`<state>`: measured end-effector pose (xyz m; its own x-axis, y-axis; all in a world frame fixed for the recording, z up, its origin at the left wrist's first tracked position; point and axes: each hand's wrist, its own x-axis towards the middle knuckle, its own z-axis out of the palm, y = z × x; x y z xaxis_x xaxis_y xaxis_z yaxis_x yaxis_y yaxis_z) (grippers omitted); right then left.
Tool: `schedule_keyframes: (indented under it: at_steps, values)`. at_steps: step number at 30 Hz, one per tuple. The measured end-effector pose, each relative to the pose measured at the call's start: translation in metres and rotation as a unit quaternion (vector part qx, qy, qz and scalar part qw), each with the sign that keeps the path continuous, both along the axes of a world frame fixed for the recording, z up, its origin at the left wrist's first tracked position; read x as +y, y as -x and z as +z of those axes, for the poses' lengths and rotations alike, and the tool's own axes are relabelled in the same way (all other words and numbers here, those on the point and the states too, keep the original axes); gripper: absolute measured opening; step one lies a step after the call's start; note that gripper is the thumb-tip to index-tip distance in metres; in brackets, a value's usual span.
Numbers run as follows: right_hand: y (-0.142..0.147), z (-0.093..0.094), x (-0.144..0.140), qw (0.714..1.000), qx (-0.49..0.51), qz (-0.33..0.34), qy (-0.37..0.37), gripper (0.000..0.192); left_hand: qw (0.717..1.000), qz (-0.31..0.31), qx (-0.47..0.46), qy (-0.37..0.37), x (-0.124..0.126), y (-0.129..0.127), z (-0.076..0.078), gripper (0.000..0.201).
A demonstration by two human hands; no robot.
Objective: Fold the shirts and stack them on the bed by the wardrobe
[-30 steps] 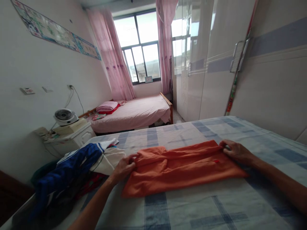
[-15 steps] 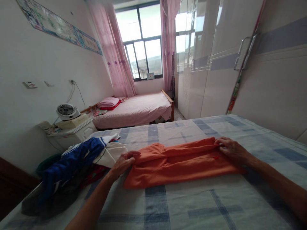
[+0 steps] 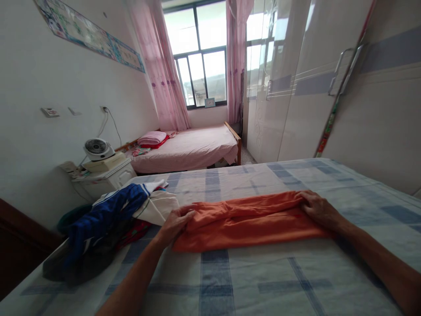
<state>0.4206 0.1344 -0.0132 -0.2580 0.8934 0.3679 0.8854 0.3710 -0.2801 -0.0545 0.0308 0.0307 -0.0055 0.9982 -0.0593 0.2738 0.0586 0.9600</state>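
Note:
An orange garment (image 3: pixel 243 224), folded into a long flat strip, lies across the blue-and-white checked bed sheet (image 3: pixel 263 276). My left hand (image 3: pixel 176 221) is closed on its left end, with the thumb and fingers on the far corner. At the far right corner, my right hand (image 3: pixel 317 208) grips the cloth, its fingertips partly hidden in the fold. Left of my left hand is a heap of loose clothes, with a blue garment with white stripes (image 3: pixel 112 215) on top and a cream cloth (image 3: pixel 159 206) beside it. What kind of garment the orange one is, I cannot tell.
Beyond this bed stands a smaller bed with a pink sheet (image 3: pixel 194 149). A white cabinet (image 3: pixel 115 175) at the left carries a small fan (image 3: pixel 98 149). Glossy wardrobe doors (image 3: pixel 296 109) line the right side, and a window (image 3: pixel 200 57) is at the back.
The garment's far edge has been drawn toward its near edge, making the strip narrower. Both hands stay at its ends, the right one wrapped further over the cloth. The view has shifted slightly left.

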Motion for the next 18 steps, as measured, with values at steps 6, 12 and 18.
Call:
schedule_keyframes:
  at_steps: [6, 12, 18]
  values:
    - [-0.005, 0.004, -0.008, 0.999, 0.035, 0.005, 0.002, 0.02, 0.993, 0.077, 0.012, -0.09, 0.005, -0.013, -0.001, 0.036]
    - [-0.018, -0.003, -0.006, 0.997, 0.067, 0.001, 0.027, 0.024, 0.995, 0.076, 0.023, -0.065, 0.0, -0.013, -0.005, 0.04]
    - [-0.02, 0.008, -0.01, 0.996, 0.075, -0.05, 0.021, 0.03, 0.963, 0.122, 0.225, -0.089, -0.003, 0.003, -0.013, 0.027]
